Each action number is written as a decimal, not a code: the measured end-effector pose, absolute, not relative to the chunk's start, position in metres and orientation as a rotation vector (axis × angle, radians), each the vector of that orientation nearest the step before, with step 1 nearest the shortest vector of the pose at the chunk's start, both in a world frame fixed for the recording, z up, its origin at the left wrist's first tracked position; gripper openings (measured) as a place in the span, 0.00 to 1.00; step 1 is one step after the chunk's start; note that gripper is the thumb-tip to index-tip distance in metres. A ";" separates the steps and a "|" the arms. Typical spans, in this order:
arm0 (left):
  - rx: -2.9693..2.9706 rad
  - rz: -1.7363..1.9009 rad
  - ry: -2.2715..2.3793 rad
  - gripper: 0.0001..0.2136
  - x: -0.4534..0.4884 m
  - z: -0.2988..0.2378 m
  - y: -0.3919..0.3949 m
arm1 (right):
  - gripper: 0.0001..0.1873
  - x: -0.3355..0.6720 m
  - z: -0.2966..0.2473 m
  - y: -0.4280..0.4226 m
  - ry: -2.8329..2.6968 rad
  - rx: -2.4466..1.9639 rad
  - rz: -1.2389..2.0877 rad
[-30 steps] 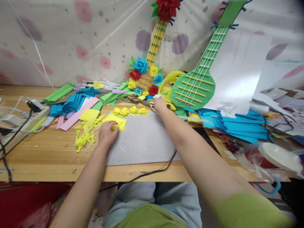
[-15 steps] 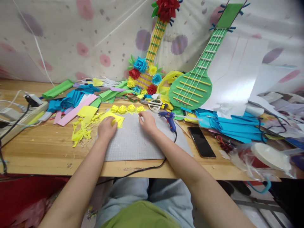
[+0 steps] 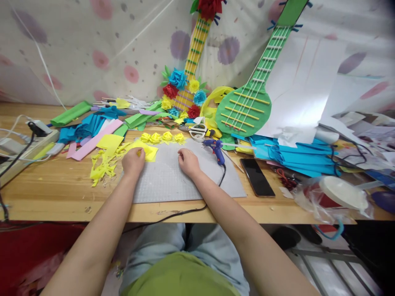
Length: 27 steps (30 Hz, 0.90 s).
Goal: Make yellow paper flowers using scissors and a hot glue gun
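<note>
My left hand (image 3: 133, 162) is curled at the left edge of a yellow crepe paper sheet (image 3: 150, 153). Yellow shows in the gap by its thumb, but whether that is held or lies behind, I cannot tell. Over the grey cutting mat (image 3: 169, 181), my right hand (image 3: 189, 163) has its fingers bent in towards the thumb; anything between them is hidden. Several small yellow paper flowers (image 3: 167, 137) sit in a row along the mat's far edge. A blue glue gun (image 3: 218, 153) lies on the mat, right of my right hand.
Yellow scraps (image 3: 103, 166) and a pink strip (image 3: 95, 139) lie left. Scissors (image 3: 197, 131) rest behind the mat. A phone (image 3: 257, 177), blue paper (image 3: 296, 156) and a bagged tub (image 3: 342, 193) are right. Two paper instruments, one green (image 3: 243, 111), lean at the back. The glue gun's cord (image 3: 182, 212) crosses the front edge.
The whole view has shifted slightly. My left hand has drawn a little left across the yellow sheet. My right hand has moved slightly nearer to me, its fingers more closed.
</note>
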<state>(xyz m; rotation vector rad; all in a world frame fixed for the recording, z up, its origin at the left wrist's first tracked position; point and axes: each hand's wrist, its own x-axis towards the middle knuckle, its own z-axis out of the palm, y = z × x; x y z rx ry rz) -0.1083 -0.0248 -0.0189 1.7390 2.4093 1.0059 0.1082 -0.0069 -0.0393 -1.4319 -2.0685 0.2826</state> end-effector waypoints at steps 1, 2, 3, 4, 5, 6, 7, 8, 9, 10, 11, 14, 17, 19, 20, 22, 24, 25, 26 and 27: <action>1.707 1.061 2.398 0.14 -0.110 -0.019 -0.025 | 0.13 0.108 -0.040 -0.007 -2.069 -1.435 0.279; 1.669 1.121 2.384 0.14 -0.112 -0.020 -0.024 | 0.13 0.108 -0.040 -0.007 -2.070 -1.436 0.279; 1.630 1.192 2.368 0.14 -0.115 -0.022 -0.023 | 0.13 0.107 -0.040 -0.007 -2.070 -1.434 0.279; 1.593 1.277 2.355 0.13 -0.118 -0.023 -0.022 | 0.13 0.107 -0.041 -0.006 -2.067 -1.429 0.281; 1.565 1.379 2.349 0.13 -0.120 -0.024 -0.021 | 0.13 0.107 -0.040 -0.006 -2.062 -1.422 0.286; 1.560 1.493 2.344 0.12 -0.123 -0.024 -0.020 | 0.13 0.107 -0.040 -0.006 -2.052 -1.413 0.293; 1.591 1.606 2.331 0.12 -0.123 -0.024 -0.020 | 0.14 0.107 -0.039 -0.007 -2.035 -1.402 0.301; 1.665 1.704 2.305 0.12 -0.122 -0.023 -0.021 | 0.15 0.107 -0.038 -0.008 -2.013 -1.394 0.309; 1.783 1.770 2.260 0.12 -0.119 -0.022 -0.022 | 0.16 0.107 -0.036 -0.009 -1.988 -1.388 0.314; 1.932 1.787 2.190 0.11 -0.113 -0.021 -0.024 | 0.18 0.107 -0.035 -0.011 -1.962 -1.382 0.314; 2.102 1.746 2.100 0.10 -0.105 -0.019 -0.026 | 0.21 0.106 -0.033 -0.013 -1.949 -1.366 0.305; 2.532 1.464 1.829 0.09 -0.074 -0.019 -0.033 | 0.28 0.103 -0.029 -0.019 -2.011 -1.248 0.220; 2.770 1.111 1.670 0.09 -0.049 -0.021 -0.039 | 0.25 0.099 -0.029 -0.021 -2.147 -1.120 0.109; 2.805 1.002 1.620 0.10 -0.041 -0.023 -0.040 | 0.19 0.098 -0.031 -0.020 -2.197 -1.117 0.087; 2.811 0.975 1.582 0.10 -0.040 -0.023 -0.041 | 0.16 0.099 -0.032 -0.019 -2.201 -1.138 0.098; 2.820 0.952 1.475 0.09 -0.041 -0.024 -0.040 | 0.13 0.101 -0.034 -0.016 -2.164 -1.201 0.156; 2.820 0.962 1.404 0.10 -0.045 -0.025 -0.038 | 0.12 0.106 -0.035 -0.012 -2.080 -1.250 0.245; 2.812 0.973 1.400 0.13 -0.048 -0.025 -0.037 | 0.12 0.108 -0.035 -0.010 -2.037 -1.258 0.302; 2.797 0.984 1.417 0.16 -0.050 -0.025 -0.035 | 0.11 0.112 -0.036 -0.008 -2.001 -1.255 0.363; 2.775 0.991 1.448 0.17 -0.053 -0.026 -0.034 | 0.11 0.115 -0.037 -0.005 -1.976 -1.246 0.424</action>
